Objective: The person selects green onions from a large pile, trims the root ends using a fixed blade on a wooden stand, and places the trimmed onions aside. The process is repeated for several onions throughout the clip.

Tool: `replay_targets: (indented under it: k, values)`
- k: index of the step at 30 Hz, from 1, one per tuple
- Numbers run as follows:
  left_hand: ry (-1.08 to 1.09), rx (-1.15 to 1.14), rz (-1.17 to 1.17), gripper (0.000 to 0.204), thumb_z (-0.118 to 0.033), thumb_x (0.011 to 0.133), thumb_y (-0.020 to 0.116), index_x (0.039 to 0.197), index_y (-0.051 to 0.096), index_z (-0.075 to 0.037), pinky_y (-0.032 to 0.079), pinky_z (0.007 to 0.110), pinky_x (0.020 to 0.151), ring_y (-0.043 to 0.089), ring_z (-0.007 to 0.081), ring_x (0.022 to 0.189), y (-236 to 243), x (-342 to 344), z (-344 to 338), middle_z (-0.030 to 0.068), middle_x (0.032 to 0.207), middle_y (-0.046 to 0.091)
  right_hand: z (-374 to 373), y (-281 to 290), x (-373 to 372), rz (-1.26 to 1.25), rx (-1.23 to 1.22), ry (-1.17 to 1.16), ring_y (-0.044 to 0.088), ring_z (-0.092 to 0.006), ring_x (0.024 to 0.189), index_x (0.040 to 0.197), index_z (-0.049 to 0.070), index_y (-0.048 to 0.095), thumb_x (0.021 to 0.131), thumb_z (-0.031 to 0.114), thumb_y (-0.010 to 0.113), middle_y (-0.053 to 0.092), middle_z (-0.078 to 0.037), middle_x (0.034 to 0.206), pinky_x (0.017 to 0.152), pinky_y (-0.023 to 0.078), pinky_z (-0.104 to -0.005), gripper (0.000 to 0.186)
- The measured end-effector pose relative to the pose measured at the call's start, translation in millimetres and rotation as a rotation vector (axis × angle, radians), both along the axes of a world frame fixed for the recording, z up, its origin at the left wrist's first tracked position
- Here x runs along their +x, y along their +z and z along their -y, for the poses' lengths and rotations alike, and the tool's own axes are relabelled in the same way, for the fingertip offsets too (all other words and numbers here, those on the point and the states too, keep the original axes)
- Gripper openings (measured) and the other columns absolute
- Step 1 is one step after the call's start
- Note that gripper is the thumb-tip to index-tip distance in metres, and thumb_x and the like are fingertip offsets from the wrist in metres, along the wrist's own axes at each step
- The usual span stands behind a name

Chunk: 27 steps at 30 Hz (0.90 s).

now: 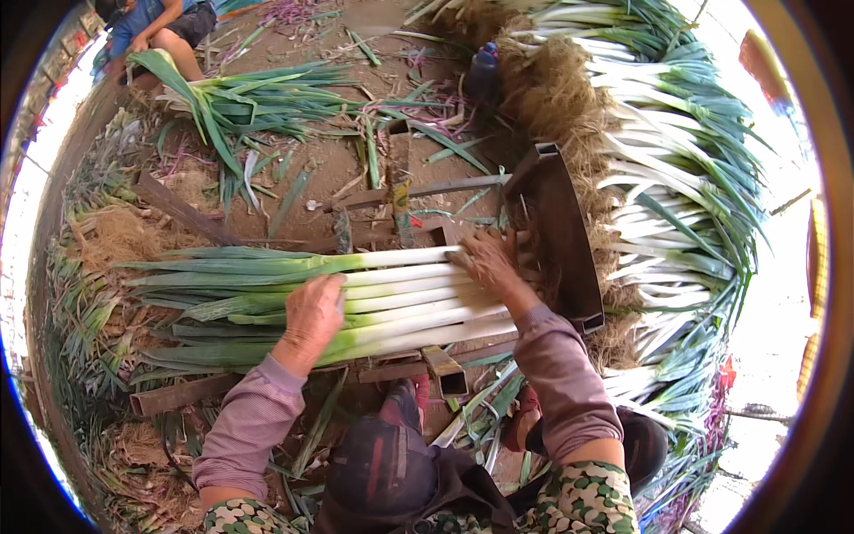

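A row of several long leeks (400,298) lies side by side across a metal rack, green leaves to the left and white stems to the right. My left hand (311,316) is on the row where green turns to white, its fingers curled over the leeks and partly hidden. Farther right, my right hand (489,264) rests across the white stems near the root end, its fingers apart and slightly blurred. Just beyond that hand stands the upright brown metal end plate (562,236) of the rack; the root ends beside it are partly hidden.
A big heap of leeks (676,169) with matted roots runs along the right. Rusty metal bars (182,394) of the rack jut out left. A dark bottle (481,73) stands far off. Leaf bundles (258,102) and trimmings litter the ground. Another person (165,27) crouches at far left.
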State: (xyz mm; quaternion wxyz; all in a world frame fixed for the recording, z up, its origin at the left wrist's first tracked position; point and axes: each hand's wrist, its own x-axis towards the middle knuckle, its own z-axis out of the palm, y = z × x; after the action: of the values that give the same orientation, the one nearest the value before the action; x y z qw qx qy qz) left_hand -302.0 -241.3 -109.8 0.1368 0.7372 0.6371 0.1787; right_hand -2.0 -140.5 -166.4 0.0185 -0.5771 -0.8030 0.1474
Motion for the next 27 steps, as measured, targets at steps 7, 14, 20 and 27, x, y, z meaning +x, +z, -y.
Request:
replay_targets:
  k: [7,14,20,27]
  values:
    - [-0.108,0.197,-0.305,0.05,-0.041,0.096,0.043,0.138,0.045,-0.014,0.026,0.055,0.106,0.043,0.0369,0.125,-57,23,-33,0.0192,0.137,0.045,11,-43,40,-0.282,0.03,-0.073,0.051,-0.0389,0.101,0.099,0.014,0.066,0.083,0.042,0.06,0.06,-0.018,0.103,0.088,0.039,-0.0458,0.033]
    - [-0.066,-0.085,-0.268,0.053,-0.045,0.098,0.036,0.144,0.038,-0.018,0.013,0.056,0.112,0.038,0.0362,0.131,-51,17,-24,0.0164,0.145,0.039,12,-3,5,-0.076,0.046,-0.053,0.052,-0.0356,0.108,0.097,0.015,0.068,0.085,0.047,0.055,0.065,-0.012,0.103,0.095,0.03,-0.0523,0.036]
    - [-0.037,0.004,-0.363,0.059,-0.046,0.093,0.044,0.142,0.041,-0.015,0.021,0.058,0.107,0.038,0.0351,0.13,-53,25,-20,0.0143,0.145,0.04,21,-36,18,-0.136,0.4,0.125,0.051,-0.0327,0.11,0.109,0.013,0.064,0.088,0.041,0.052,0.059,-0.012,0.114,0.096,0.03,-0.0536,0.037]
    - [-0.011,-0.111,-0.285,0.074,-0.059,0.092,0.039,0.147,0.03,-0.01,0.004,0.058,0.113,0.016,0.0338,0.143,-49,36,-16,0.0131,0.153,0.027,30,-6,-7,-0.077,0.271,-0.122,0.049,-0.0243,0.116,0.12,0.018,0.06,0.089,0.051,0.048,0.058,-0.003,0.12,0.102,0.021,-0.0521,0.047]
